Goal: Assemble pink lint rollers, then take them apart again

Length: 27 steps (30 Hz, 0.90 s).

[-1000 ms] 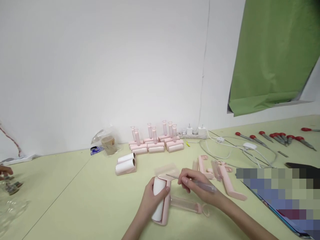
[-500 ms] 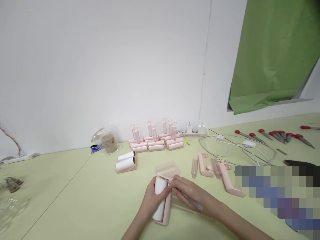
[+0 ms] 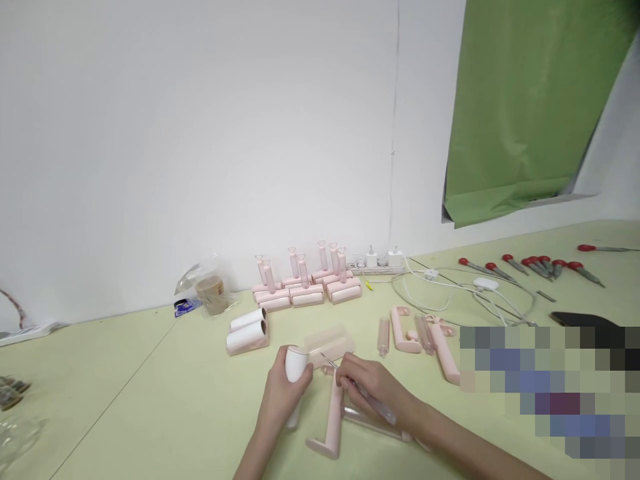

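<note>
My left hand (image 3: 280, 397) is closed around a white paper roll (image 3: 295, 367), held a little left of and apart from a pink roller frame (image 3: 331, 420) that lies on the table. My right hand (image 3: 373, 393) grips a thin clear-handled tool (image 3: 360, 392); its metal tip points up-left toward a translucent pink cover (image 3: 329, 343). The right fingers rest against the frame's upper end, and a clear pink handle (image 3: 373, 427) runs out under my right wrist.
Two white rolls (image 3: 247, 331) lie to the left. Several assembled pink rollers (image 3: 303, 290) stand by the wall. Loose pink parts (image 3: 417, 333), white cables (image 3: 465, 293), red-handled screwdrivers (image 3: 530, 267) and a bagged cup (image 3: 210, 293) surround the pale green table (image 3: 150, 400).
My left hand has lifted the white roll out of the pink frame and moved it left. The right hand stays on the frame with the tool. The view shifted slightly.
</note>
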Tool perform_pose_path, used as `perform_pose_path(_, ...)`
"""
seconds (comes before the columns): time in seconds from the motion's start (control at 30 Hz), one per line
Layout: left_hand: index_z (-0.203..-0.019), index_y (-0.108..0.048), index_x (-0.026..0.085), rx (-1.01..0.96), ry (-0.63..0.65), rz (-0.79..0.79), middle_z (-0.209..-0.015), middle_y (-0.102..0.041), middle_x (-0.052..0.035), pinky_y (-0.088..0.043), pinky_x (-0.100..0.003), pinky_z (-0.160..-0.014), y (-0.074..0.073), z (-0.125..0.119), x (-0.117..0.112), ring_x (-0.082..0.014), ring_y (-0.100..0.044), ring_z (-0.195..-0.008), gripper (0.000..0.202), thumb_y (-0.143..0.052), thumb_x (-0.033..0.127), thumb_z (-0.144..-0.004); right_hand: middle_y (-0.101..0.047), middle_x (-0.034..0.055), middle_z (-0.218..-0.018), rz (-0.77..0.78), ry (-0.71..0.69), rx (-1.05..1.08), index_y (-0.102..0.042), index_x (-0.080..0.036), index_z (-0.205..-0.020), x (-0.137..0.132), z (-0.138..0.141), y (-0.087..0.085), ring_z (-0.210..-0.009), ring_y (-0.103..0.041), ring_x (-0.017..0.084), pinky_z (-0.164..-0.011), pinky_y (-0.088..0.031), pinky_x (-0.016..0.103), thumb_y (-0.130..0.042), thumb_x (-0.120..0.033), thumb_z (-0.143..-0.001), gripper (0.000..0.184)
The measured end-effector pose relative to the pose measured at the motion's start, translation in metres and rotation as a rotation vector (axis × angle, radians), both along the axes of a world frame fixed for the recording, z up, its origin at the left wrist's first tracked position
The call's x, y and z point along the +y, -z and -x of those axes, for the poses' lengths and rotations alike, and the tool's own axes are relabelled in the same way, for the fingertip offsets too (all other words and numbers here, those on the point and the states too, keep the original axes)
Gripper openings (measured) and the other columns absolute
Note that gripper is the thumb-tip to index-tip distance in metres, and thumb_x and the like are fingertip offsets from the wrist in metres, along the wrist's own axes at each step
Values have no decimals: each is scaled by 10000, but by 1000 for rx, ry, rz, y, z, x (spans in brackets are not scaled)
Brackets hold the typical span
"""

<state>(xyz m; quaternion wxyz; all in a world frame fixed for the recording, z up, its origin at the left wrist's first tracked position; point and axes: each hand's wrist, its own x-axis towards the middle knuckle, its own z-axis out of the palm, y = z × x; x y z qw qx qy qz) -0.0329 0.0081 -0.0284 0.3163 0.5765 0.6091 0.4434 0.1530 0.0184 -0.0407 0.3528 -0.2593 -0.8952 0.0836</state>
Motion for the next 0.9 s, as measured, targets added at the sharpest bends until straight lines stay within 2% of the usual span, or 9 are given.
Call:
perform_pose_path(0.1, -820, -467, 237, 149, 69, -54, -673, -582, 33, -404, -239, -567, 2, -3, -3, -169, -555, -625, 177, -551, 306, -680, -480, -2, -735, 160, -119, 117, -435, -198, -810, -6, -3, -13, -636, -469, 104, -587, -384, 208, -293, -150, -873, 163)
perform_pose_path(0.23, -848, -475, 245, 175, 116, -40, -717, -605, 31, -396, -226, -583, 3, -9, -8, -170, -564, -652, 171, -527, 289, -691, -484, -2, -732, 178, -172, 101, -442, -200, -811, -10, -3, -17, -629, -452, 106, -584, -372, 211, -312, -155, -865, 147)
perform_pose_path(0.4, -878, -480, 248, 225, 121, -27, -750, -615, 17, -393, -231, -601, 4, -8, -6, -178, -567, -676, 179, -503, 297, -707, -478, 0, -719, 174, -131, 98, -459, -194, -800, -8, -1, -16, -634, -449, 112, -593, -370, 220, -304, -170, -872, 173)
perform_pose_path(0.5, -912, -482, 246, 289, 133, -7, -824, -626, -4, -392, -233, -612, 2, -9, 1, -187, -573, -725, 218, -500, 324, -709, -488, 6, -738, 237, -67, 161, -475, -191, -790, -2, -3, -18, -660, -469, 118, -614, -379, 231, -300, -199, -882, 198)
perform_pose_path(0.63, -889, -485, 227, 477, 87, 67, -775, -623, -17, -386, -233, -580, -12, -14, 17, -199, -580, -713, 236, -514, 335, -681, -499, -12, -676, 459, 36, 365, -477, -197, -814, 17, -10, -19, -624, -498, 122, -579, -388, 239, -366, -330, -871, 182)
perform_pose_path(0.73, -912, -474, 215, 544, 48, 26, -772, -609, -34, -380, -251, -589, -31, -19, 31, -215, -578, -717, 258, -497, 332, -684, -447, -70, -521, 591, 113, 597, -417, -209, -810, 36, -16, -27, -465, -468, 108, -462, -368, 220, -448, -447, -810, 241)
perform_pose_path(0.83, -1015, -430, 220, 564, 49, -67, -819, -598, -34, -376, -268, -619, -48, -25, 42, -223, -571, -750, 352, -488, 358, -696, -364, -99, -416, 570, 190, 681, -368, -216, -678, 53, -18, -49, -347, -365, 84, -374, -300, 204, -487, -501, -764, 321)
perform_pose_path(0.9, -1101, -374, 226, 535, 79, -133, -865, -589, -33, -379, -276, -628, -53, -30, 47, -216, -565, -741, 432, -486, 336, -698, -381, -88, -423, 534, 194, 679, -373, -213, -655, 61, -15, -67, -350, -374, 86, -379, -311, 212, -483, -521, -755, 342)
